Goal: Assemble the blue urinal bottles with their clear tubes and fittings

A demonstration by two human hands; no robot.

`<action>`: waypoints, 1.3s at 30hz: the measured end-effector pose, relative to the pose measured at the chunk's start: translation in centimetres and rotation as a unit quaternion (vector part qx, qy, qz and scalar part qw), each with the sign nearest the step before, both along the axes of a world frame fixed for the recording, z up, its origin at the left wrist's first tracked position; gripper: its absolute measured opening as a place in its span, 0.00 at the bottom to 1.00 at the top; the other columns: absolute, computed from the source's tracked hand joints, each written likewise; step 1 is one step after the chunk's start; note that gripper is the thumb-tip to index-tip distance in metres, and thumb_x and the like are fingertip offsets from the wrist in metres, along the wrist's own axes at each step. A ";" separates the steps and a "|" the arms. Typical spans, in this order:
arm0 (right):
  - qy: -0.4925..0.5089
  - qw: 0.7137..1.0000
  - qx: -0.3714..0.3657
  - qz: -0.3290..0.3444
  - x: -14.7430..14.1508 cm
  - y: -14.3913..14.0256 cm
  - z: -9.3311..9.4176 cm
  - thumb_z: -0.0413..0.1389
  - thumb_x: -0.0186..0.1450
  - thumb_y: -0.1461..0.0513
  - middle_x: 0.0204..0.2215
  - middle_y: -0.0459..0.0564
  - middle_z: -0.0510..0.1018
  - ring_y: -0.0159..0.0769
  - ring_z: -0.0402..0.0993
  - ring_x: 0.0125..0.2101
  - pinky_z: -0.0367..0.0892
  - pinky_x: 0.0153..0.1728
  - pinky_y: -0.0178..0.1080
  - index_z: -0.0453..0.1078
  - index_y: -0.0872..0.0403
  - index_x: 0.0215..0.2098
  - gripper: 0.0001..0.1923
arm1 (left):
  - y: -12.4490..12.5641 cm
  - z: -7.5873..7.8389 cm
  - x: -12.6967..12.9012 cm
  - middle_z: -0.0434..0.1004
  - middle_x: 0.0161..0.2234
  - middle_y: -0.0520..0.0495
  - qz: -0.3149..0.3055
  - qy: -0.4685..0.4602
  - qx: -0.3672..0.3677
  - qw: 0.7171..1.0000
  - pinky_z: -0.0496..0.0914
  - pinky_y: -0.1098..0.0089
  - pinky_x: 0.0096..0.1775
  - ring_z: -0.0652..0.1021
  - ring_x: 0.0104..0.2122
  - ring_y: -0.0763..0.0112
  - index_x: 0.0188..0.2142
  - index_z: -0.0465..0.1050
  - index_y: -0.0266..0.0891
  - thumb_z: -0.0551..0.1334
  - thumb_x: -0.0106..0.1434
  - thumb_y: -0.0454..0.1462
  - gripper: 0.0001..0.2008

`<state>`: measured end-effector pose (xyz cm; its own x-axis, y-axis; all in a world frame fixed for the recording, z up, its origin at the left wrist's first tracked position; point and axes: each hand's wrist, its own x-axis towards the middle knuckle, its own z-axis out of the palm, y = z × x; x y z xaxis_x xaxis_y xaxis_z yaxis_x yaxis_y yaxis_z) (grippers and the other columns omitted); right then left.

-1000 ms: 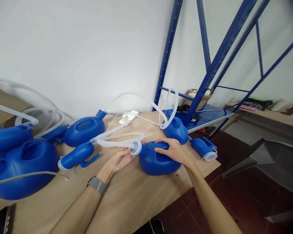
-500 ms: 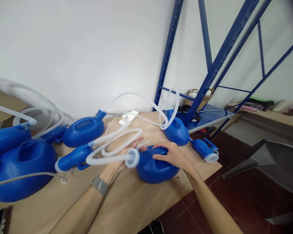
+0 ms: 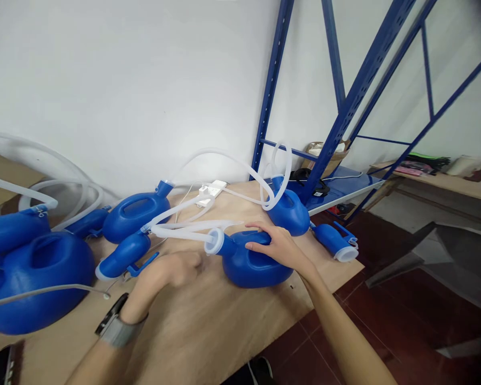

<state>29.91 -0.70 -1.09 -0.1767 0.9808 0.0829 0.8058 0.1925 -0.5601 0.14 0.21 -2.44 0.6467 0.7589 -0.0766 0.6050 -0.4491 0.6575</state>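
Observation:
My right hand (image 3: 278,247) grips the handle of a blue plastic jug (image 3: 252,262) lying on the wooden table (image 3: 208,321). A white ring cap (image 3: 210,241) sits on its neck, with a translucent white hose (image 3: 184,230) running left from it. My left hand (image 3: 170,270), blurred and with a grey watch on the wrist, hovers over the table just left of the jug, fingers curled and holding nothing that I can see.
Several more blue jugs (image 3: 36,278) and blue funnel pieces (image 3: 122,255) with hoses lie on the left and at the back. A white power strip (image 3: 211,189) lies by the wall. Blue shelving posts (image 3: 344,112) rise on the right above a dark red floor (image 3: 385,321).
My left hand has let go of the jug's neck and hose and drawn back toward me and left. The hose loop has straightened. My right hand stays on the handle.

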 end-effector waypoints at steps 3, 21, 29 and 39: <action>-0.031 0.999 -0.001 0.036 0.3 0.2 0.4 0.52 0.58 0.36 0.53 0.40 0.79 0.24 0.78 0.46 0.72 0.50 0.29 0.56 0.33 0.67 0.40 | -2.4 4.4 0.6 0.75 0.26 0.48 -0.058 0.055 -0.002 0.997 0.63 0.69 0.29 0.73 0.26 0.68 0.31 0.72 0.39 0.52 0.71 0.44 0.17; -0.074 0.985 -0.040 0.154 -0.3 -0.7 1.8 0.42 0.64 0.40 0.60 0.37 0.73 0.22 0.71 0.58 0.68 0.64 0.29 0.58 0.28 0.64 0.30 | 0.4 1.0 4.7 0.79 0.48 0.47 0.028 -0.065 0.322 0.944 0.65 0.59 0.52 0.77 0.49 0.61 0.42 0.75 0.37 0.53 0.73 0.36 0.11; -0.123 0.974 -0.047 0.184 -0.5 -0.6 2.3 0.36 0.65 0.40 0.56 0.40 0.75 0.21 0.70 0.55 0.66 0.61 0.27 0.62 0.30 0.62 0.31 | 0.3 0.6 4.9 0.80 0.44 0.50 0.049 -0.073 0.334 0.938 0.62 0.61 0.48 0.76 0.45 0.63 0.40 0.74 0.39 0.57 0.70 0.35 0.06; -0.185 0.965 -0.018 0.185 0.0 -0.3 1.2 0.35 0.66 0.42 0.56 0.39 0.74 0.15 0.69 0.41 0.64 0.51 0.24 0.58 0.25 0.63 0.29 | 0.1 0.9 5.4 0.76 0.39 0.52 0.081 -0.081 0.308 0.944 0.62 0.62 0.43 0.75 0.41 0.66 0.37 0.72 0.39 0.61 0.68 0.34 0.02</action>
<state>29.94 -1.05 0.08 -0.5270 0.8456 -0.0855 0.8313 0.4919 -0.2589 5.56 0.28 -1.50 0.4838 0.7169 0.5021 0.6124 -0.6871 0.3910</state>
